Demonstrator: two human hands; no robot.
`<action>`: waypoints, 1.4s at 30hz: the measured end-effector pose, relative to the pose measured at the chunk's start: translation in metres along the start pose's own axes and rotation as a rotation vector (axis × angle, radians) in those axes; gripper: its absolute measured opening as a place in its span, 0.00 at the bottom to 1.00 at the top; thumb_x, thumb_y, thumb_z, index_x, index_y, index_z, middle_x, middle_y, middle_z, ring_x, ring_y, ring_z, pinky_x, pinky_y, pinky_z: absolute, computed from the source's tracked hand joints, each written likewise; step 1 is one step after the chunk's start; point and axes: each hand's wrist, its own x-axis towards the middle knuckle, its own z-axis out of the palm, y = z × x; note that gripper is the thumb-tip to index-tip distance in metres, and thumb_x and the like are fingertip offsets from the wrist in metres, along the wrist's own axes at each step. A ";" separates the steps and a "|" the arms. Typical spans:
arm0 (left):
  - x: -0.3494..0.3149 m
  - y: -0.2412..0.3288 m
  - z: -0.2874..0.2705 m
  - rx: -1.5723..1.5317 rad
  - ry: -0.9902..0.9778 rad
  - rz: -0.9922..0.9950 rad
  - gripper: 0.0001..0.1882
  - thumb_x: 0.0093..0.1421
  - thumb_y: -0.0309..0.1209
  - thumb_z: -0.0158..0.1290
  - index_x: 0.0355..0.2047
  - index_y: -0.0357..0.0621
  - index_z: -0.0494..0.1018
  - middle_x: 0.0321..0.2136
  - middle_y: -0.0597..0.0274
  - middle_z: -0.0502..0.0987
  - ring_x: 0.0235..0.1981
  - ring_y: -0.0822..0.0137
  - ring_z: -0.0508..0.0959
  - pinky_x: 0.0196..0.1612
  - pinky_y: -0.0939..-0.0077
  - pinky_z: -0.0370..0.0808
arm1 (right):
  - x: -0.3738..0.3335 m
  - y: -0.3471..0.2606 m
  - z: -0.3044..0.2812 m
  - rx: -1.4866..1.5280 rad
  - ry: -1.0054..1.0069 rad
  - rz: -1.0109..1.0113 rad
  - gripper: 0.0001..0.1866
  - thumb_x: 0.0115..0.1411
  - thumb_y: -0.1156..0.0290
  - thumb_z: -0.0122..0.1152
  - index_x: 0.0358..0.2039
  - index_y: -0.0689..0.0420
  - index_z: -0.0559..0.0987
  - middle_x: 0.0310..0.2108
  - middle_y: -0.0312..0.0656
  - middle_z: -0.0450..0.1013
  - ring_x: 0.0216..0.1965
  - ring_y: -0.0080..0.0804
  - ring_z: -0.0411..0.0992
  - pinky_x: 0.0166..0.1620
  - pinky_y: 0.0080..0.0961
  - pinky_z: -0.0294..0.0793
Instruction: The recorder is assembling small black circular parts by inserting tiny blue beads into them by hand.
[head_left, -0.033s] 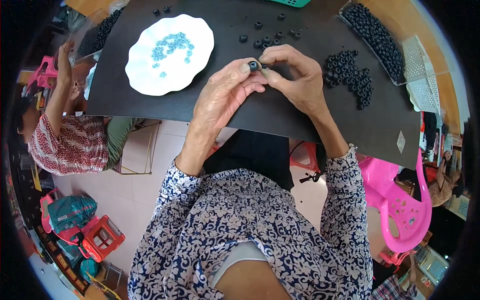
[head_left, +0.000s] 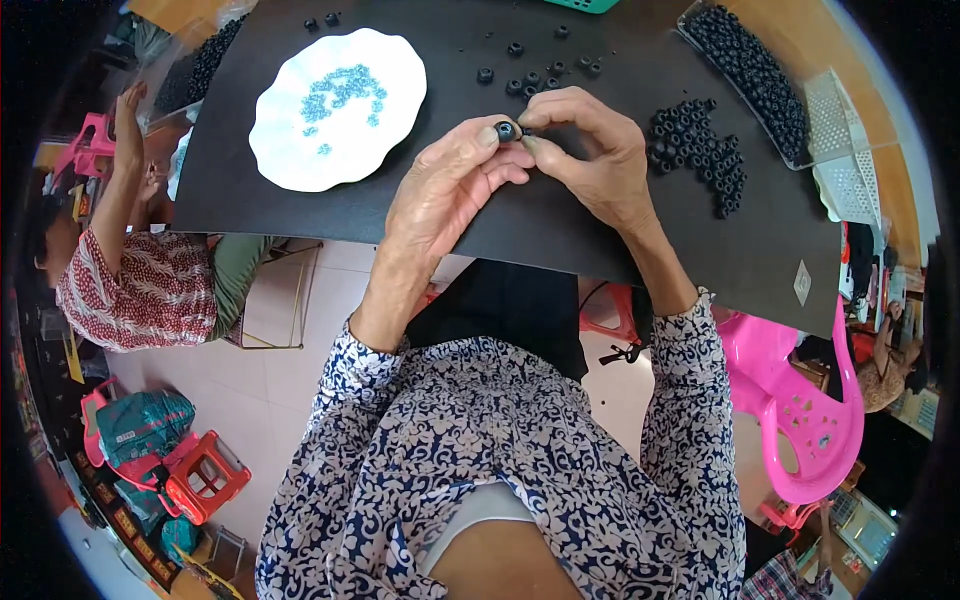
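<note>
Above the dark table, my left hand pinches a small black ring-shaped part between thumb and forefinger, its round end facing me. Close against it, my right hand is closed too, thumb and forefinger pressed together; a tiny dark bit shows at their tips, too small to name. Beyond my hands lie several loose black parts of the same look. To the right is a heap of similar black parts. On the left a white plate with a wavy rim holds many tiny clear-blue pieces.
A clear tray full of black parts stands at the right, beside white perforated baskets. A green basket touches the far edge of view. Another person's arm works at the left. A pink chair stands at the right.
</note>
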 end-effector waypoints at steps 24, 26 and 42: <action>-0.001 -0.001 0.003 0.170 0.036 0.009 0.18 0.66 0.31 0.50 0.48 0.26 0.70 0.40 0.49 0.77 0.40 0.63 0.79 0.48 0.72 0.76 | -0.006 -0.007 -0.008 -0.188 0.015 0.044 0.09 0.48 0.84 0.64 0.32 0.62 0.79 0.27 0.33 0.75 0.29 0.18 0.72 0.36 0.16 0.72; -0.001 0.000 0.007 0.191 0.035 -0.019 0.17 0.66 0.31 0.50 0.48 0.26 0.70 0.40 0.49 0.77 0.40 0.63 0.79 0.48 0.72 0.76 | -0.009 -0.003 -0.010 -0.068 0.027 0.129 0.09 0.49 0.84 0.63 0.33 0.63 0.79 0.27 0.33 0.75 0.30 0.18 0.72 0.37 0.16 0.72; -0.003 -0.003 0.005 0.293 0.009 0.002 0.17 0.65 0.31 0.51 0.47 0.27 0.72 0.37 0.52 0.78 0.39 0.66 0.79 0.48 0.74 0.77 | 0.000 -0.023 -0.017 -0.279 -0.097 0.105 0.09 0.48 0.80 0.65 0.32 0.62 0.79 0.26 0.33 0.76 0.28 0.18 0.72 0.36 0.16 0.72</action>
